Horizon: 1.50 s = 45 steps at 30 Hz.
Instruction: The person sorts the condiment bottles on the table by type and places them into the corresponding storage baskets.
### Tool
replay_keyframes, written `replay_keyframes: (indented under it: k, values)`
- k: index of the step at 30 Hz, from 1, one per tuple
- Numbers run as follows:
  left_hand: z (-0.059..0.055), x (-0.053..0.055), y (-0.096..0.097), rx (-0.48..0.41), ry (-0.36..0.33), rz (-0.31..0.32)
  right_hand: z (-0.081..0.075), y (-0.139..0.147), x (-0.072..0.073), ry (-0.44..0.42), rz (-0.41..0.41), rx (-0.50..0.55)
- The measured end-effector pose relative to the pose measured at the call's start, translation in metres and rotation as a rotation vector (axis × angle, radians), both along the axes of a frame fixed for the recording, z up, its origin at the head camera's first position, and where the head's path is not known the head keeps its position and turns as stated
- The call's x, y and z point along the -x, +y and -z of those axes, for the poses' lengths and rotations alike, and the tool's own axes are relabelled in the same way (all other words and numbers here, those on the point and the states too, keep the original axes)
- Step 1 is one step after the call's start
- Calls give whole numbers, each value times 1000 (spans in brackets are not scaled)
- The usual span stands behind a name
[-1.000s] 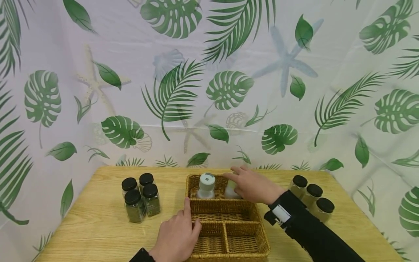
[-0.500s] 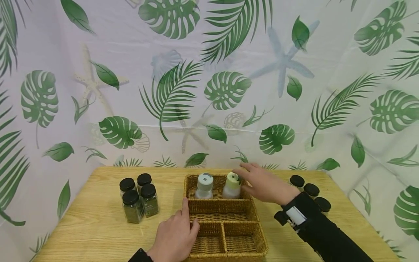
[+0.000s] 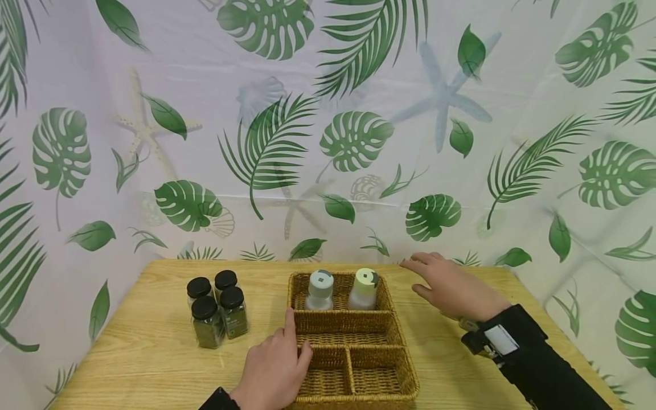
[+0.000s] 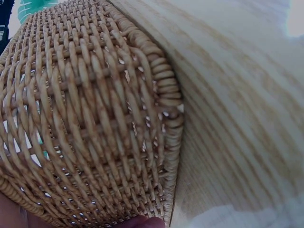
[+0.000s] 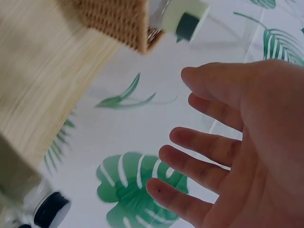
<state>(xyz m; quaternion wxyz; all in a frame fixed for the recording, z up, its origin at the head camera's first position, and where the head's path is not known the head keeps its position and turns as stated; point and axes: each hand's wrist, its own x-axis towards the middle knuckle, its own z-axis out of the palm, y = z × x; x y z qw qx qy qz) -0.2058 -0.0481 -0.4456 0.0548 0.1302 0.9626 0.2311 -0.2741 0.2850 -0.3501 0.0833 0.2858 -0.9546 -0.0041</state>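
Wicker basket [image 3: 343,322], in head view, is standing on the bench [image 3: 154,341], long axis running away from me, near end cut off; my left hand [image 3: 274,367] is touching its left rim. Left wrist: fingers [image 4: 152,222] are mostly hiding, grip I cannot tell. Right wrist: my right hand [image 5: 261,137] is splaying, empty.

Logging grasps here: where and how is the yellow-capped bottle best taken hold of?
Probably by its yellow cap, from above: the bottle stands upright, its cap rising past the rim of the basket, whose walls surround its body.

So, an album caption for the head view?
Two bottles stand in a divided wicker basket, four black-lidded jars beside it.
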Motion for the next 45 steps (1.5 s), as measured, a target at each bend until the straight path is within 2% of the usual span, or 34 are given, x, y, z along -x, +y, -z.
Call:
replay_keyframes:
  k: [16,25,31,39,45]
  values:
    - [4,1,-1,2,27,3,5,46,3,19,41,-25]
    - [3,-1,-1,-12,22,5,5,61,-2,11,80,-26]
    - [3,0,-1,-10,20,4,14,73,0,12,105,-65]
    - [3,1,0,-6,38,0,26,82,6,-76,136,-34]
    - [3,0,-2,-20,9,2,34,83,13,-19,106,-25]
